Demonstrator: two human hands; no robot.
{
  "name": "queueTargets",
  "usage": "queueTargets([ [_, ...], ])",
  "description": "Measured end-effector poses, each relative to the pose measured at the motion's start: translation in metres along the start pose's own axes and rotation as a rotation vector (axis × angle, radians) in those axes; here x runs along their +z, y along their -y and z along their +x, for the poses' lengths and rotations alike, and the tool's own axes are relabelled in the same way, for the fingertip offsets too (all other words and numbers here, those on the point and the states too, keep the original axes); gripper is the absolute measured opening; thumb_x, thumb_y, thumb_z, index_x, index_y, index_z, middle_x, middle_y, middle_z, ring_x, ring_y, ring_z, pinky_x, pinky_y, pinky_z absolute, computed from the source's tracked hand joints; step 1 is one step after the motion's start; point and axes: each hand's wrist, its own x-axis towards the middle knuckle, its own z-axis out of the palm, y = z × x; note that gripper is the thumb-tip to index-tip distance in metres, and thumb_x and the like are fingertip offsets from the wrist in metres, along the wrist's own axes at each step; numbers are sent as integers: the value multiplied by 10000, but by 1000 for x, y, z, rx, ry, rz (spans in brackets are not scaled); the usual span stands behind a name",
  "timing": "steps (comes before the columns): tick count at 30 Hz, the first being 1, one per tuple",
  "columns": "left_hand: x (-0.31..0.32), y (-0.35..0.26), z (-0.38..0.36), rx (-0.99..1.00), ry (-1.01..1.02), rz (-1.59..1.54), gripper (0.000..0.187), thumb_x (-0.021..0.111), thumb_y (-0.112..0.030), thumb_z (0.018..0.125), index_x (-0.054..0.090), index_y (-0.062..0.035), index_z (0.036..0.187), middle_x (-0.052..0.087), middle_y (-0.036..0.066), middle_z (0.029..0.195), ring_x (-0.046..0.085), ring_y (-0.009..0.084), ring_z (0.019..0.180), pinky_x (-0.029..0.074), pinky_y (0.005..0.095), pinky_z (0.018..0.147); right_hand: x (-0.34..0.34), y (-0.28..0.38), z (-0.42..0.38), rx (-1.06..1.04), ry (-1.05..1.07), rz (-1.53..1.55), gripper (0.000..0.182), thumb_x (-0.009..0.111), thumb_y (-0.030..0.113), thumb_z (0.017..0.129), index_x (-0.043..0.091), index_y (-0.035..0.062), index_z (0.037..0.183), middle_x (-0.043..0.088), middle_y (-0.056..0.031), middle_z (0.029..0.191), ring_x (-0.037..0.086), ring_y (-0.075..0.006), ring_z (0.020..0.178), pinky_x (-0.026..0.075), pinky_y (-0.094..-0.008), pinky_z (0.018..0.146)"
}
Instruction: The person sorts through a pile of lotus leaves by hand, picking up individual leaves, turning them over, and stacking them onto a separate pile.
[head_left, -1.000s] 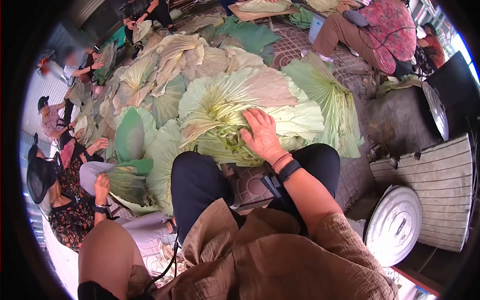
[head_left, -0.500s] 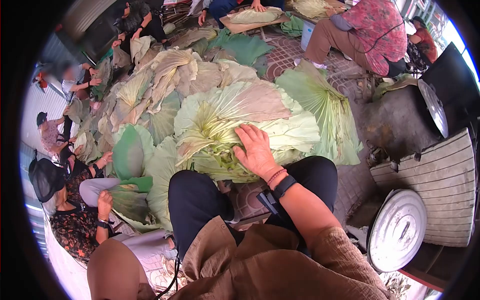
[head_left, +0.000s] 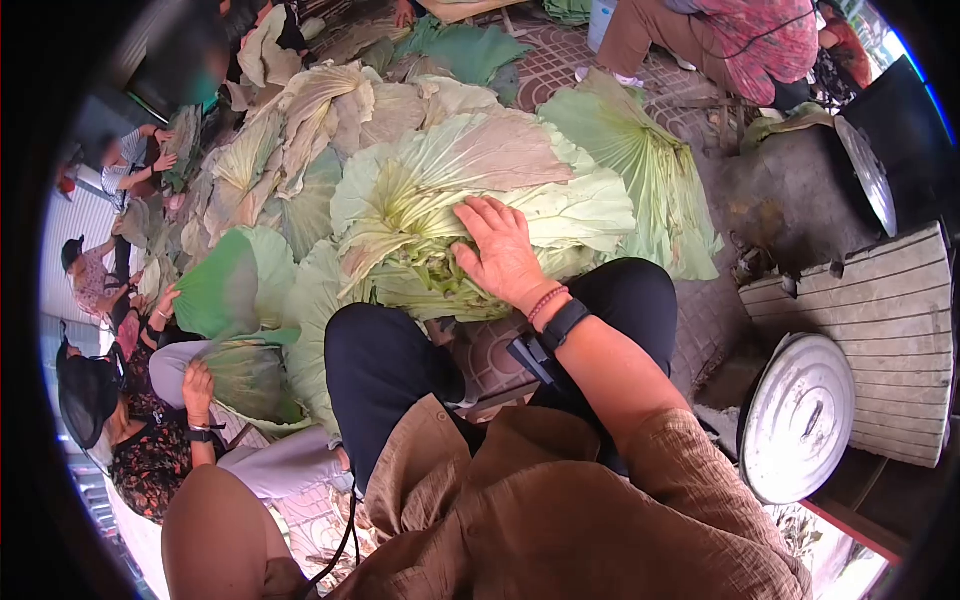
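Note:
A stack of large pale green leaves (head_left: 580,205), partly brown on top, lies across the front of my knees. My right hand (head_left: 497,250) rests on it, palm down with fingers spread, near the bunched stems and folded leaf bases. A red bracelet and a black watch are on that wrist. My left hand is out of sight; at the lower left only a bare part of my arm shows. Beyond the stack spreads a heap of dry brownish leaves (head_left: 325,100). Another fan-shaped green leaf (head_left: 640,160) lies at the stack's right.
Close on my left, a person in a dark hat (head_left: 85,395) holds green leaves. Other people sit farther left and at the top. To my right are a round metal lid (head_left: 797,418), a slatted curved panel (head_left: 880,340) and a second lid (head_left: 866,177).
The view has tilted down, so the leaves and people sit higher in the frame. My right hand stays on the stack. The co-worker at left has a hand higher on the green leaf.

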Motion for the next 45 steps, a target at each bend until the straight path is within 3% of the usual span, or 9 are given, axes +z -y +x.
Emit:
queueTargets([
  [9,20,-95,-29,152,-293,37,380,352,-222,985,424,-23,1302,545,169,1160,560,249,1085,473,337,895,-3,1,0,3,-5,22,516,587,289,829,510,69,1289,481,-151,1357,388,-345,1286,265,-488,1070],
  [23,291,-559,70,1163,-797,-241,366,351,-158,970,439,6,1286,542,183,1204,560,255,1096,449,342,941,-1,0,1,12,6,6,524,592,298,821,508,78,1289,486,-141,1352,401,-342,1276,267,-488,1061],
  [25,331,-558,108,866,-916,-470,364,351,-149,968,442,10,1283,542,185,1210,560,256,1098,445,343,948,0,-1,0,-14,5,20,526,597,296,820,510,78,1290,486,-142,1352,400,-344,1276,265,-487,1063],
  [26,331,-526,155,988,-485,-260,361,385,-146,970,445,69,1254,534,216,1240,569,288,1093,461,373,933,0,-2,0,-3,-4,2,527,602,293,818,512,78,1291,486,-142,1353,400,-345,1277,264,-485,1065],
  [29,362,-429,231,361,-377,-156,212,612,-58,900,618,-69,1112,606,-24,1059,517,33,879,422,190,731,-2,-1,1,6,14,24,537,613,281,813,507,80,1301,482,-141,1357,392,-346,1283,258,-484,1070],
  [30,367,-401,246,197,-319,-52,208,599,-62,899,611,-52,1107,601,-25,1049,532,62,906,445,218,761,-2,-1,1,-18,11,35,537,613,281,813,507,80,1301,482,-141,1357,392,-346,1283,258,-484,1070],
  [36,396,-288,300,208,-296,339,352,682,-171,836,598,-93,1169,618,118,1147,572,215,1083,453,327,929,-7,4,4,28,59,22,551,630,247,802,500,75,1309,476,-147,1363,389,-356,1280,254,-483,1074],
  [39,401,-279,304,-104,-156,142,437,714,-224,819,595,-106,1222,628,120,1170,578,218,1099,455,326,940,-4,3,5,9,47,1,545,632,239,800,502,72,1302,480,-149,1354,391,-360,1275,261,-486,1071],
  [45,397,-263,306,-149,-100,123,418,691,-245,851,605,-91,1229,664,113,1099,630,201,978,502,326,835,-8,7,6,13,58,-6,541,636,239,799,504,63,1293,482,-150,1350,390,-362,1275,262,-495,1073],
])
